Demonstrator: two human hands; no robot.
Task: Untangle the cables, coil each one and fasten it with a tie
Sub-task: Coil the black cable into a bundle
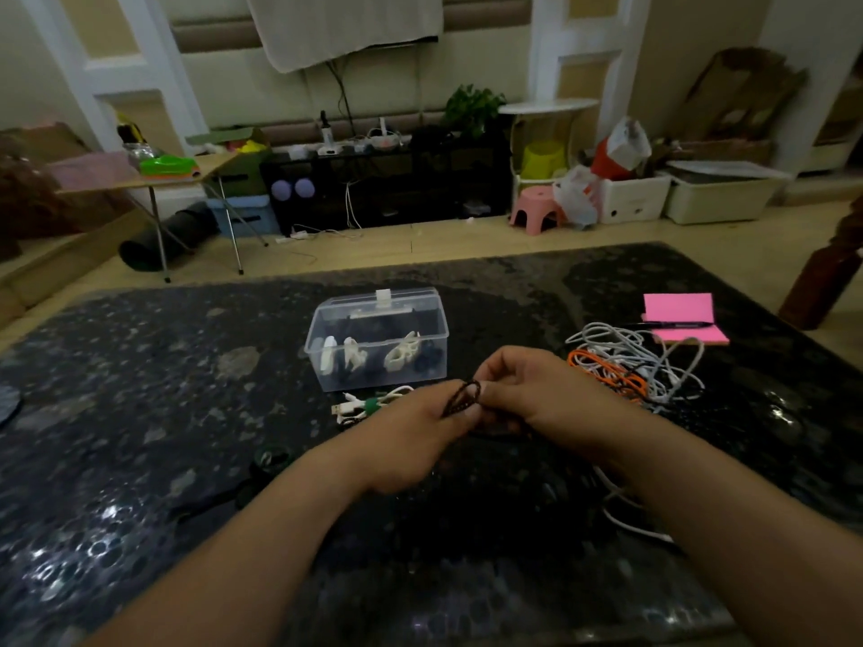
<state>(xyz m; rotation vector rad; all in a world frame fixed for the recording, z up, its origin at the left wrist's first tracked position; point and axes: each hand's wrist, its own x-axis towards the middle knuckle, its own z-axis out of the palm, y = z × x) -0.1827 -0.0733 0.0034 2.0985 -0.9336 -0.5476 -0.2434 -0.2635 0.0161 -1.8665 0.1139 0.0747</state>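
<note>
Just in front of the clear box (378, 361), left hand (415, 441) and right hand (532, 394) together, fingers curled, pinching a dark braided cable (463, 397) bent into a small loop. Nearer the box — a coiled white cable (349, 408), green tie (371, 406) on. Right of the box — white-and-orange tangle (628, 364).

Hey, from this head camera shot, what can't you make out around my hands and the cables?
Head view, dark cable: past the loop, hidden by the left hand and right hand.
Head view, clear box: contents blurred behind its wall.
Head view, cable tangle: strands overlap; count unclear.
Head view, white cable: runs under the right forearm.
</note>
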